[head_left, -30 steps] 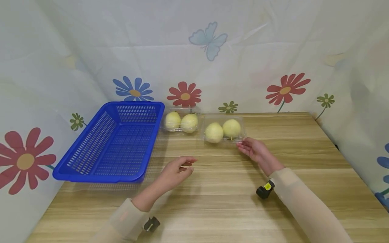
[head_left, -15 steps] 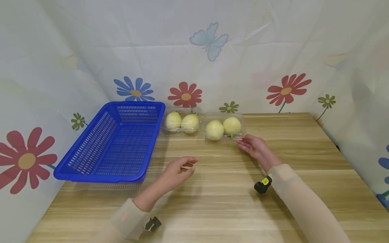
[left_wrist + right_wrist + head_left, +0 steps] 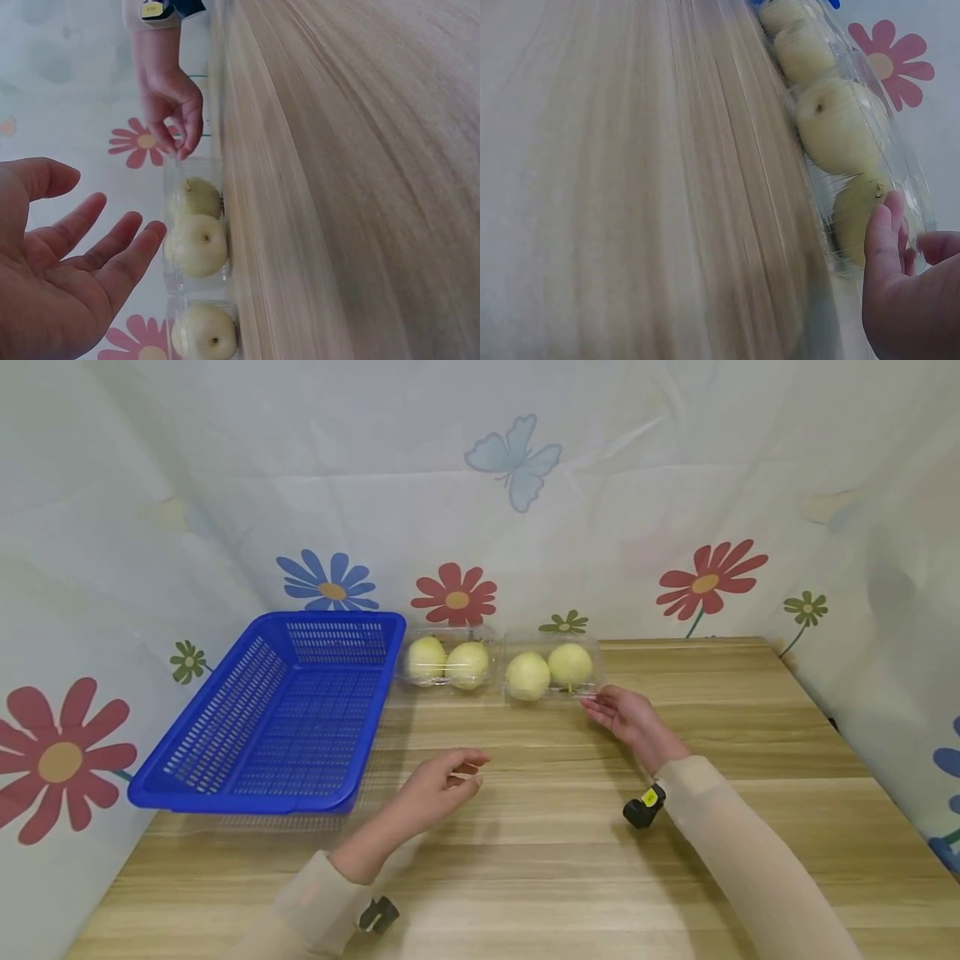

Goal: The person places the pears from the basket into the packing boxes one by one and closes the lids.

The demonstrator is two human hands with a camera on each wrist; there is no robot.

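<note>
Two clear plastic fruit boxes stand side by side at the back of the table. The right box (image 3: pixel 552 692) holds two round pale yellow pears (image 3: pixel 528 676); the left box (image 3: pixel 450 681) also holds two (image 3: pixel 468 665). My right hand (image 3: pixel 632 720) pinches the right box's front right corner between thumb and fingers, as the left wrist view shows from the side. My left hand (image 3: pixel 437 788) hovers over the table in front of the boxes, fingers loosely bent, holding nothing; in the left wrist view its palm (image 3: pixel 60 300) is bare.
A blue plastic basket (image 3: pixel 367 739) with slotted walls stands on the left of the wooden table (image 3: pixel 540 860), close to the left box. Behind the table hangs a white curtain (image 3: pixel 600 527) printed with flowers and a butterfly.
The right box has slid slightly back, toward the curtain, with my right hand following at its corner. It now stands nearly level with the left box. My left hand has stayed about still.
</note>
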